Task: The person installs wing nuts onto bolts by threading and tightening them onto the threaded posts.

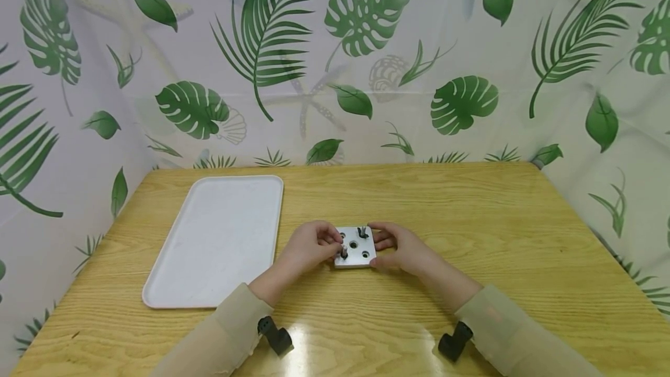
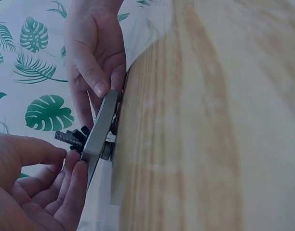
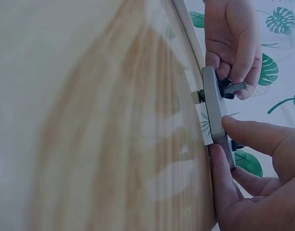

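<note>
A square silver metal plate (image 1: 359, 262) with several round holes sits in front of me at the middle of the table. Two threaded bolts stand up through it: one at the near left corner, one (image 1: 363, 230) at the far right corner. On the near left bolt (image 3: 239, 87) is a black wing nut (image 3: 226, 91). My left hand (image 1: 310, 246) pinches this wing nut between thumb and fingers at the plate's left side. With thumb and fingers my right hand (image 1: 405, 249) grips the plate's right edge. A bolt head (image 2: 107, 150) shows under the plate.
To the left lies a white rectangular tray (image 1: 217, 237) on the wooden table (image 1: 471, 220). Leaf-patterned cloth (image 1: 314, 45) hangs behind the table and along its sides. A black wrist camera (image 1: 274, 335) is on the left sleeve, another (image 1: 455, 341) on the right.
</note>
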A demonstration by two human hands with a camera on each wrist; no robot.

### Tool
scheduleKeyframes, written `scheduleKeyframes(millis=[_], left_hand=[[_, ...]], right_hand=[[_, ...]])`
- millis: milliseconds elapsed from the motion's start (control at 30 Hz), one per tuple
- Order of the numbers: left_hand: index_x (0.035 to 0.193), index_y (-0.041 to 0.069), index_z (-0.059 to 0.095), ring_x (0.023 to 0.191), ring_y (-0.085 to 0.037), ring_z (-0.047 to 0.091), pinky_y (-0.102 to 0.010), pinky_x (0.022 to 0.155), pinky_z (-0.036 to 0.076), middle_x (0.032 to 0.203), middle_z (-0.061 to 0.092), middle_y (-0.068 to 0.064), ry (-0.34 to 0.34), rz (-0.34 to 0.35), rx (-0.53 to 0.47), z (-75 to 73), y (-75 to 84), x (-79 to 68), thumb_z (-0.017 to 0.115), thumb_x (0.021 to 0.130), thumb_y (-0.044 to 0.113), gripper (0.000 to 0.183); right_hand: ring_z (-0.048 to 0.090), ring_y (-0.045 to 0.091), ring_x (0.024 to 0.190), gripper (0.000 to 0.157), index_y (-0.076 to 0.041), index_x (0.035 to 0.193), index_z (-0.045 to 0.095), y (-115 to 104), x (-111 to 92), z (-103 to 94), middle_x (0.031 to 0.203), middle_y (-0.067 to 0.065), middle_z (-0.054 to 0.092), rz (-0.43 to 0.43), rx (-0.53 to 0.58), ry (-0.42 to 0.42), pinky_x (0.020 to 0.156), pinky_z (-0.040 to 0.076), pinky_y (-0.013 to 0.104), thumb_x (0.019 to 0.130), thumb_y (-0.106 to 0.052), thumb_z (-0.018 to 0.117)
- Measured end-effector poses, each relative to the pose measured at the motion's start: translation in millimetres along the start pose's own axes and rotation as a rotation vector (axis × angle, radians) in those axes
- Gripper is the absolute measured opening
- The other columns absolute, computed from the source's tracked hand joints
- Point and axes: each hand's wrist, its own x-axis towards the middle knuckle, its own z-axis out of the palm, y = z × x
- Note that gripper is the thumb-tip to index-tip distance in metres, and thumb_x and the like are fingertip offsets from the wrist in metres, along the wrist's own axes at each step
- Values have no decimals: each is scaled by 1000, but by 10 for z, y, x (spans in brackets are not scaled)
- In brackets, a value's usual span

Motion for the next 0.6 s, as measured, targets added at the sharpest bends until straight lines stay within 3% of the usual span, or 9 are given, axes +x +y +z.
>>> scheduleKeyframes(millis=[167,367,600], left_hand=[[104,1,76,72,-10,67,-24,68,58,97,78,-12,-34,0,-51,0,-1,-17,62,93,-5,19],[107,2,77,80,-9,65,-21,69,51,101,77,-12,-59,53,8,-24,-4,-26,69,88,-1,20],[107,2,76,81,-9,64,-20,69,50,101,76,-11,-55,57,22,-31,-11,-26,73,91,0,16]], right_hand=[[63,31,121,83,2,158,44,0,-6,4,137,23,61,-5,7,1,102,52,35,86,1,86],[63,32,122,83,4,158,43,5,-25,12,137,25,61,-27,13,-1,106,51,42,86,2,85],[63,31,122,83,3,158,43,15,-28,9,137,24,61,-23,18,6,100,51,33,86,1,85]])
